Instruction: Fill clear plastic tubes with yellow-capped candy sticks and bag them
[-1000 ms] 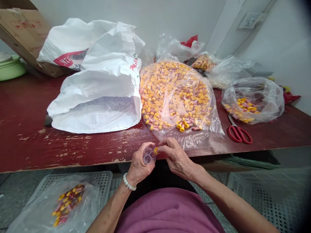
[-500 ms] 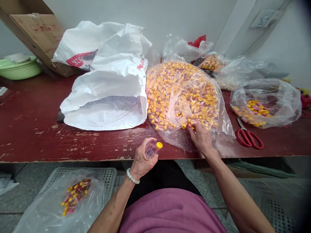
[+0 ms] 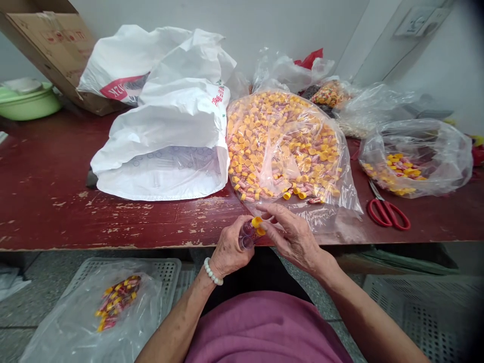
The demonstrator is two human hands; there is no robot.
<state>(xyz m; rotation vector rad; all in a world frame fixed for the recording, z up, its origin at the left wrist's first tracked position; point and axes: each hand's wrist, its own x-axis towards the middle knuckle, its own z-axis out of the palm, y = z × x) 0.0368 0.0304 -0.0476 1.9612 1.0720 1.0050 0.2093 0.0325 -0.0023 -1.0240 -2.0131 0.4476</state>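
Observation:
My left hand, with a pale bead bracelet at the wrist, is closed around a few clear plastic tubes just in front of the table edge. Yellow caps show at the top of this bunch. My right hand meets it from the right, thumb and fingers pinching at a yellow-capped piece; the fingertips are partly hidden. Beyond the hands lies a large clear bag full of small yellow-capped tubes with pinkish-red wrappers. To its left, an open white sack has clear tubes inside.
Red-handled scissors lie at the right, near a smaller clear bag of yellow-capped pieces. A green basin and cardboard box stand at the far left. Below the table, a plastic bag rests on a white crate.
My right hand has left the edge of the large clear bag and come to the tubes in my left hand. The left hand has shifted slightly right, and a second yellow cap shows there.

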